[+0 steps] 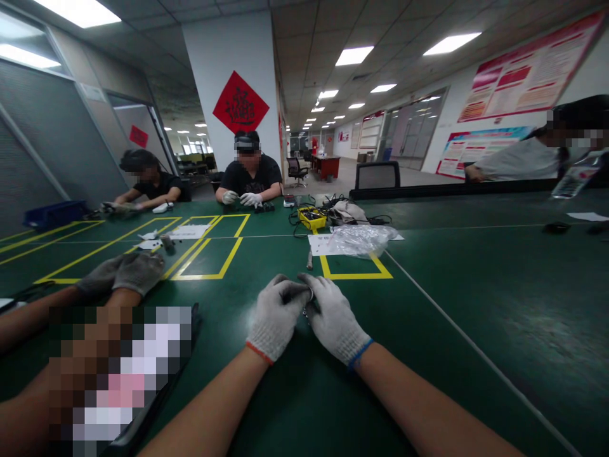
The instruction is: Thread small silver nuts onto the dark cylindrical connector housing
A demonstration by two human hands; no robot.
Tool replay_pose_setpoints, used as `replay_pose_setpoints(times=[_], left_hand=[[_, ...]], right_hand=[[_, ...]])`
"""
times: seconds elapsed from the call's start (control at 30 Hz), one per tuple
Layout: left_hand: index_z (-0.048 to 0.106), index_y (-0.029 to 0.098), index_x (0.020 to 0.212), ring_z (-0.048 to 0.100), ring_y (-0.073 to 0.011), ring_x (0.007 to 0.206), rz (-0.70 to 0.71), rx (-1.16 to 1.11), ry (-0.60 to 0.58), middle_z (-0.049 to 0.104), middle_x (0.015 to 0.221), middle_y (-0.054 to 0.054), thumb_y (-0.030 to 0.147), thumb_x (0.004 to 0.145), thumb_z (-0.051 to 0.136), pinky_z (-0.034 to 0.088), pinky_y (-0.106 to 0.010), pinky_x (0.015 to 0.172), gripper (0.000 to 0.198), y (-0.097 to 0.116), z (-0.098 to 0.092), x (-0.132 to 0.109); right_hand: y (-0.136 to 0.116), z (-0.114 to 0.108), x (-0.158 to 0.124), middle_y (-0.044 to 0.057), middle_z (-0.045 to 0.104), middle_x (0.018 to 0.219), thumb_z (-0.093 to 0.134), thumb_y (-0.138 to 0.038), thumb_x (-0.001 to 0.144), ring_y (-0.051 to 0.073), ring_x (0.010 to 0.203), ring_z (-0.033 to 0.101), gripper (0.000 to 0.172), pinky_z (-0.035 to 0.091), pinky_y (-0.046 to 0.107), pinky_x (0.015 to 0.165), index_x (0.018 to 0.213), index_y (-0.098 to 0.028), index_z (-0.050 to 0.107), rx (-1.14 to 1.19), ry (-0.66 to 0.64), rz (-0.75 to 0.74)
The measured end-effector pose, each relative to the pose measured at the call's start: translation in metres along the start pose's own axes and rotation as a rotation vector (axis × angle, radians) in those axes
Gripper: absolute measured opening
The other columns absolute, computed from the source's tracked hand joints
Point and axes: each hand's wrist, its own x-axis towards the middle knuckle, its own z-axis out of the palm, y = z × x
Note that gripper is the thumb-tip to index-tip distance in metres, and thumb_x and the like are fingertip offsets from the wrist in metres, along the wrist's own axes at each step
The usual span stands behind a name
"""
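Both my hands wear white knit gloves with darkened fingertips. My left hand [276, 317] and my right hand [335, 317] meet over the green tabletop, fingers closed round a small shiny metal part [306, 311]. Most of that part is covered by the gloves, so its kind is unclear. A short grey metal piece [309, 259] lies just beyond my fingertips. Behind it are a paper sheet [320, 245] and a clear plastic bag [364, 240] on a yellow-taped rectangle [358, 277].
A yellow bin [313, 218] with small parts stands among black cables farther back. At left, a co-worker's gloved hands [137, 273] reach in beside a blurred-out panel [137, 374]. Other people sit across the table. A person at right is near a clear bottle [573, 179].
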Motion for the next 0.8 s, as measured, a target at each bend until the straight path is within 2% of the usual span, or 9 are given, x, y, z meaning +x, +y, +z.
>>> replay_pose_setpoints(times=[0.2,0.47,0.63,0.73,0.8], left_hand=[[0.081,0.02,0.082,0.066,-0.0183,0.081,-0.076,-0.056,0.009,0.071,0.079,-0.003,0.017,0.084,0.071,0.055,-0.031,0.075,0.011,0.0039,0.0043,0.0025],[0.08,0.018,0.08,0.07,-0.0182,0.082,-0.133,-0.101,0.01,0.074,0.081,-0.003,0.014,0.084,0.07,0.055,-0.03,0.076,0.011,0.0026,0.0069,0.0032],[0.074,0.019,0.073,0.066,-0.0173,0.078,-0.113,-0.02,0.049,0.069,0.075,-0.001,0.015,0.082,0.071,0.052,-0.029,0.071,0.011,0.0051,0.0078,0.002],[0.072,0.019,0.084,0.064,-0.0166,0.076,-0.056,0.039,0.083,0.067,0.081,-0.002,0.019,0.083,0.071,0.052,-0.029,0.07,0.001,0.0017,0.0074,0.0015],[0.07,0.02,0.101,0.064,-0.0176,0.08,-0.013,0.101,0.124,0.067,0.091,-0.003,0.021,0.085,0.069,0.054,-0.03,0.074,0.017,-0.0045,0.0059,0.0025]], right_hand=[[0.0034,-0.0005,0.0011,0.014,0.069,0.118,0.05,-0.01,0.083,0.03,0.108,0.061,0.059,0.052,0.048,0.099,0.142,-0.017,0.058,-0.028,0.005,-0.01],[0.0053,0.0027,0.0014,0.016,0.069,0.118,0.048,-0.012,0.085,0.031,0.105,0.061,0.061,0.052,0.049,0.096,0.146,-0.013,0.054,-0.09,0.0,-0.042],[0.0026,0.0012,0.0019,0.013,0.069,0.117,0.049,-0.009,0.082,0.03,0.106,0.062,0.059,0.052,0.046,0.096,0.139,-0.018,0.059,-0.076,0.005,-0.018],[0.0012,-0.001,0.0018,0.013,0.069,0.114,0.051,-0.01,0.081,0.03,0.104,0.063,0.051,0.052,0.046,0.093,0.129,-0.019,0.065,-0.049,0.027,-0.017],[0.0021,-0.002,0.0023,0.012,0.07,0.111,0.053,-0.011,0.081,0.03,0.103,0.063,0.043,0.053,0.046,0.092,0.12,-0.02,0.067,-0.014,0.068,0.009]])
